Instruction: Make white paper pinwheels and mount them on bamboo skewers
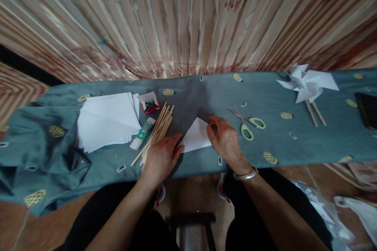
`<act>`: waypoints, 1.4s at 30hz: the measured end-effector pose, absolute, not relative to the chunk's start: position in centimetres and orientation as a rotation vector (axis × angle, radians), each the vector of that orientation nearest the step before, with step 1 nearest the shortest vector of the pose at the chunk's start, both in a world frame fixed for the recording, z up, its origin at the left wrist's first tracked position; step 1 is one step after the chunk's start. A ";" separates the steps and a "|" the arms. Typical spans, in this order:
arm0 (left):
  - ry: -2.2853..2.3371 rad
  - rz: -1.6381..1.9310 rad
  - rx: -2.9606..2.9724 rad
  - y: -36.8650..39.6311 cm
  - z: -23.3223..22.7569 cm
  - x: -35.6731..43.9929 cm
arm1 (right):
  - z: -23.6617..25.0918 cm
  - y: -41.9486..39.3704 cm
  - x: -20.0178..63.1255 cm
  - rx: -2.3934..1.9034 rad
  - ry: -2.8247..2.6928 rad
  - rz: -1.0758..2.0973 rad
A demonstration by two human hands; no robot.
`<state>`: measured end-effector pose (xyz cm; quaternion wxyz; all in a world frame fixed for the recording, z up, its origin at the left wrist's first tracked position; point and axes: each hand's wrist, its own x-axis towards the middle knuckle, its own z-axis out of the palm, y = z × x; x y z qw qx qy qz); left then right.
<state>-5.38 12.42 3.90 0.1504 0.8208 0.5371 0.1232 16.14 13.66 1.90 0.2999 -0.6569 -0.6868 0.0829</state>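
Note:
A folded piece of white paper (pixel 196 138) lies between my hands on the table's near side, one corner pointing away from me. My left hand (pixel 161 156) grips its left corner with thumb and fingertips. At the right edge, my right hand (pixel 226 138) pinches the sheet with curled fingers; a bracelet circles that wrist. Wooden sticks (pixel 159 129) lie in a loose bundle beside and partly under my left hand. Scissors with pale green handles (pixel 246 123) rest slightly open to the right of my right hand.
A white paper stack (pixel 107 119), a green-and-white glue stick (pixel 143 133) and an open box of small dark pins (pixel 150 104) sit left. Paper pinwheels on sticks (pixel 306 84) and a dark phone (pixel 366 110) lie right. Behind the cloth-covered table (pixel 203 90) hangs a curtain (pixel 182 23).

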 end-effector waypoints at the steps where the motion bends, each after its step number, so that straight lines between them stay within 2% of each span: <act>1: 1.540 0.378 2.403 12.4 4.0 -5.3 | 1.8 13.6 16.1 -1.742 -1.829 0.213; 7: 1.237 0.537 2.660 10.9 3.8 -2.7 | 1.7 13.6 16.1 -1.732 -1.863 0.190; 12: 1.081 0.385 2.629 9.0 2.0 -0.4 | 1.8 13.5 16.1 -1.721 -1.902 0.162; 26: 1.155 0.262 2.669 7.1 1.7 -4.1 | 1.0 13.7 16.3 -1.686 -1.947 0.116; 36: 1.223 0.329 2.665 6.0 1.7 -5.5 | 1.2 10.9 14.4 -1.591 -2.052 -0.017; 42: 1.244 0.323 2.673 6.1 1.7 -5.5 | 0.7 9.2 18.6 -1.786 -1.925 -0.133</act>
